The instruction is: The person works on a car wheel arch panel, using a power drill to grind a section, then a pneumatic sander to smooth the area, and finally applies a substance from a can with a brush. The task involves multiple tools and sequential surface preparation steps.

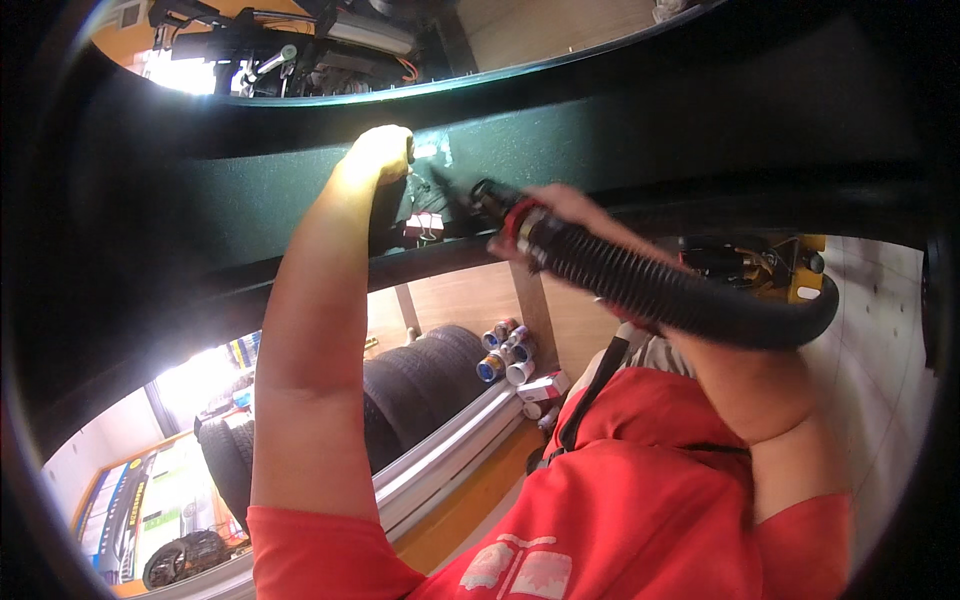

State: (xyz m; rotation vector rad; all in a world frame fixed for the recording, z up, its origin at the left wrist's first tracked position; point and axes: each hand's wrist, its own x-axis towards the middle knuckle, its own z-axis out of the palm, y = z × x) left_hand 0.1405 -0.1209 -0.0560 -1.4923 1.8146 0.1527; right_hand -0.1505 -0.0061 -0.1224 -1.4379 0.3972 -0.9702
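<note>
A large tire point(680, 140) curves across in front of me, its dark inner wall facing me. My left hand point(382, 152), brightly lit, is closed in a fist against this wall; whatever it grips is mostly hidden. Right beside its knuckles lies a pale, shiny patch point(433, 148). Below that sits a small red clip-like piece point(424, 226) with thin dark loops. My right hand point(565, 205), blurred by motion, is closed around a red-and-black hand-held tool point(512, 215). Its dark end points at the wall, to the right of the clip-like piece; contact cannot be made out.
A black corrugated hose point(640, 285) runs from the tool over my right forearm and bends at the right. Below the tire's edge stand a row of tires point(415, 385), stacked cans point(508, 350) and a white rail point(450, 445). Dark machinery point(300, 50) shows beyond the upper edge.
</note>
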